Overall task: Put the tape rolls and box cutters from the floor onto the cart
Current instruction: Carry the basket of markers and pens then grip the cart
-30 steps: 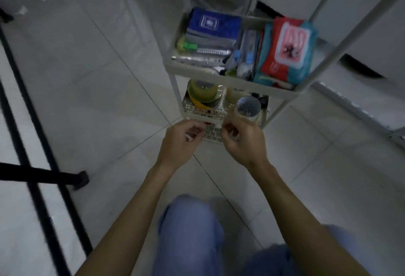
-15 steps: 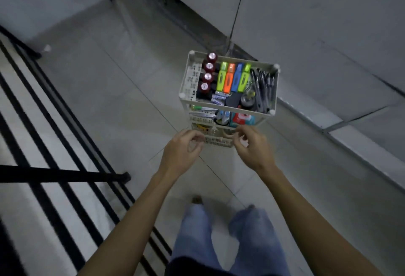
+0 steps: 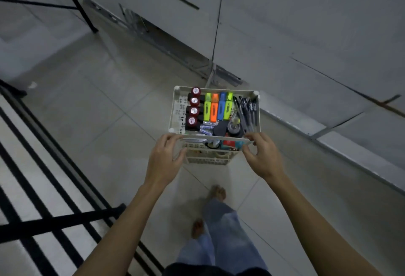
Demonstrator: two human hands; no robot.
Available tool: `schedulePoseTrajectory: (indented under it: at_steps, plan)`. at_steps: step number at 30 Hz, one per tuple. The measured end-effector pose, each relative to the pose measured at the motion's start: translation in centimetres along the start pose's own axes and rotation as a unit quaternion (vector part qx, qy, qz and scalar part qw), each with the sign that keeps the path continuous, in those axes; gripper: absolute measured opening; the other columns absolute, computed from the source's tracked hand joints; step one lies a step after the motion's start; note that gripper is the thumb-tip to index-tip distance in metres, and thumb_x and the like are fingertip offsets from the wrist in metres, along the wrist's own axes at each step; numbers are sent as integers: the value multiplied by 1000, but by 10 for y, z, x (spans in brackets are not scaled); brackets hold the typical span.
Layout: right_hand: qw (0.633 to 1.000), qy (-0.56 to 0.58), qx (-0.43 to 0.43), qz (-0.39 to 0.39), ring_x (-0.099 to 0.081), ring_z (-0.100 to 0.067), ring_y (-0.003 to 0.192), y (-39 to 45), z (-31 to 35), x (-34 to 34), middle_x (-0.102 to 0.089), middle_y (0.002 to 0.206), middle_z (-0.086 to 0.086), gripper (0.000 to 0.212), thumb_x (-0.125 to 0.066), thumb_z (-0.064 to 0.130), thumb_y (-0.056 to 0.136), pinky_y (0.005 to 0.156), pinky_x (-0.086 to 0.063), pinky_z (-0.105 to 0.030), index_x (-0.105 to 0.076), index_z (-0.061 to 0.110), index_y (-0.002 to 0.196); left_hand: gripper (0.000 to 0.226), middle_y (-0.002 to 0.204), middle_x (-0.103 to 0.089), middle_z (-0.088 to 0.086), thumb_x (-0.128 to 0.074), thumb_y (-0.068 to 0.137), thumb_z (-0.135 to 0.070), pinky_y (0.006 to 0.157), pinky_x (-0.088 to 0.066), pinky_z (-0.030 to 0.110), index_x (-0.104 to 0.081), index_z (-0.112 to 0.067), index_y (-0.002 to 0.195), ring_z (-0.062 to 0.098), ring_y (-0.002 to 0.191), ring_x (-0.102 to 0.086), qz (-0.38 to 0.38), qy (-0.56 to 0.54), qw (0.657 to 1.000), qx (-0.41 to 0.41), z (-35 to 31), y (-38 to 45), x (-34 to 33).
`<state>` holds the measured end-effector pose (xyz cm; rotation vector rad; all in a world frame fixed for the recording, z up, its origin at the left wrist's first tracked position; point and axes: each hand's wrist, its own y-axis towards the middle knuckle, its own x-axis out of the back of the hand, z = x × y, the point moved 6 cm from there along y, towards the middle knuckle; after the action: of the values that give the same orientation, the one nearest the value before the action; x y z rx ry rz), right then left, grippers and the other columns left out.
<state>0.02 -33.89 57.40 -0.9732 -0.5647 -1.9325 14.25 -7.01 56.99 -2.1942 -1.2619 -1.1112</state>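
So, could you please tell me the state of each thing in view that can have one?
cart: upright on the floor, top tray full
left hand: grip on the tray's near left corner
right hand: fingers on the tray's near right corner
highlighters: capped, lying side by side
pens: lying in a bunch at the tray's right

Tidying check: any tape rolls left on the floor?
No: the floor tiles around the cart show only bare feet.
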Motion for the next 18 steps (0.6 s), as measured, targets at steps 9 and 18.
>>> schedulePoseTrajectory:
  at_steps: [9,18]
  plan:
    - [997,-29,-61,-23,-59,-29,98,85,-32,-13,-61,114,-10,37,-74,25,88,76,-42,-31,-65,12,121,41,144,-46,6,-64,98,-28,101,-54,50,-56,-19,138,27,130,-53,16,48,998,29,28,75,-21]
    - [993,-102,-55,-4,-40,-36,140,113,-43,-45,-35,158,-15,62,-67,38,90,114,-39,-55,-46,18,145,55,169,-20,19,-50,106,-26,119,-38,53,-34,-12,157,38,153,-30,71,107,992,14,42,118,-50]
